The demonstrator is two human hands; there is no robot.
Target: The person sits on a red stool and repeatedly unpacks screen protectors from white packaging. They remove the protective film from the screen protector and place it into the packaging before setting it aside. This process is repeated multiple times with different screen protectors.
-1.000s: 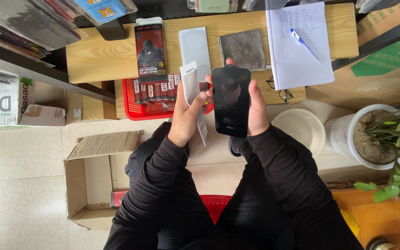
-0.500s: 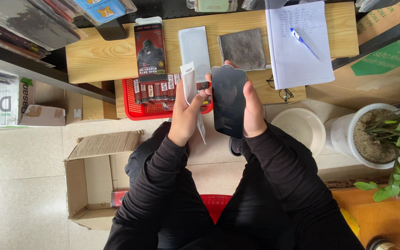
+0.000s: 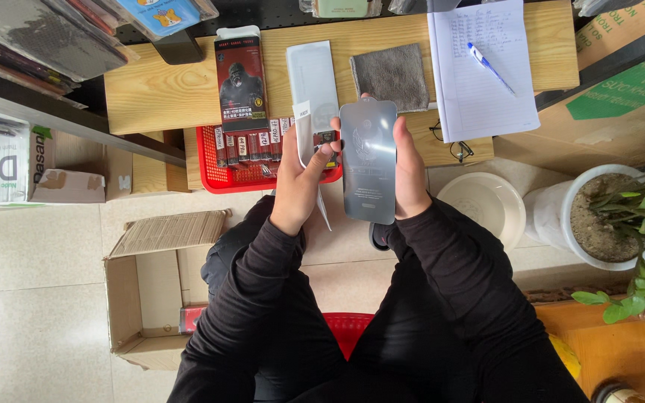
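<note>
Dark glass panel [image 3: 368,160] held upright over the lap, gripped at its edge by right hand [image 3: 410,168]; now paler with glare than a second ago, so tilted slightly. Left hand [image 3: 301,175] pinching a white peel-off strip [image 3: 305,134], possibly just detached.

L [image 3: 300,175] & R [image 3: 412,168] hands raised, grips closed

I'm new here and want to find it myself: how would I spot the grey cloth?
Start at the pale wooden table at the top. Between the white sleeve and the notepad lies the grey cloth, just beyond the glossy sheet. It alone is soft, square and matte.
</note>
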